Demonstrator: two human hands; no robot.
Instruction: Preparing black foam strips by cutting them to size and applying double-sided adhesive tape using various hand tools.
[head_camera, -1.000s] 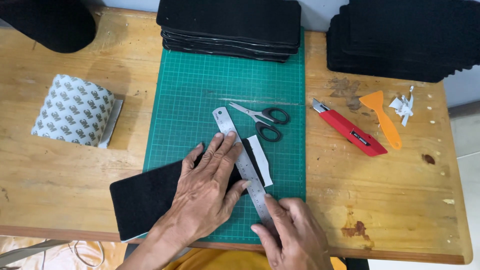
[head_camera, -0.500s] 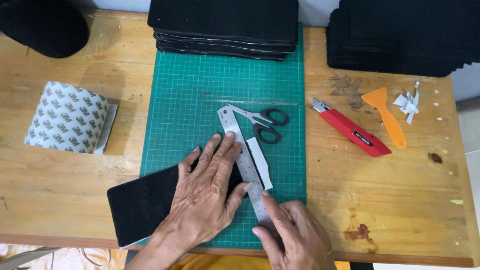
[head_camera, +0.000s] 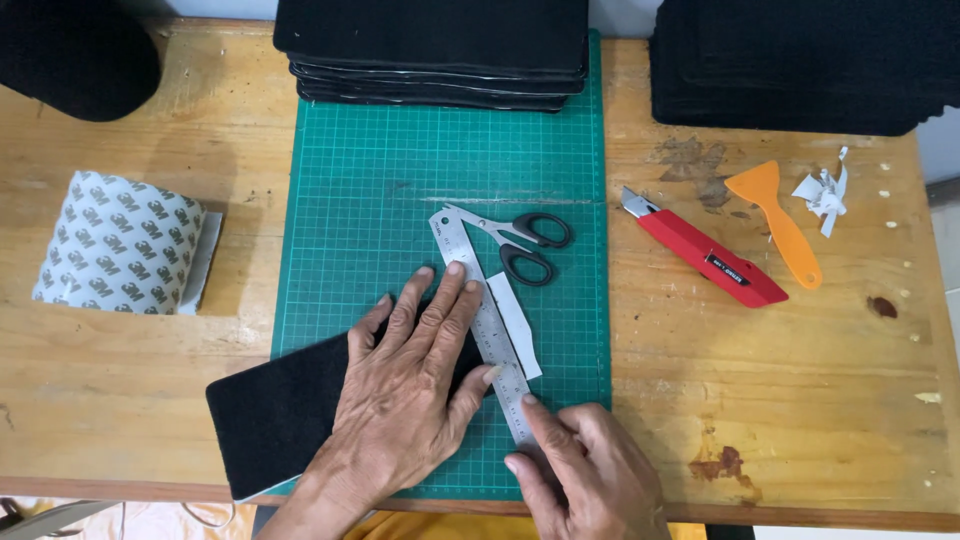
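My left hand lies flat, fingers spread, on a black felt sheet on the green cutting mat. Its fingertips press a steel ruler that runs diagonally along the sheet's right edge. My right hand rests at the mat's near edge with fingertips on the ruler's lower end; I cannot tell if it holds anything. A white strip lies just right of the ruler. Black-handled scissors lie beside the ruler's top end.
A red utility knife and an orange scraper lie on the wooden table to the right, next to white scraps. Stacks of black sheets fill the back. A patterned tape roll sits left.
Both hands stay on the sheet and the ruler. The camera view has shifted slightly; nothing on the table has visibly moved.
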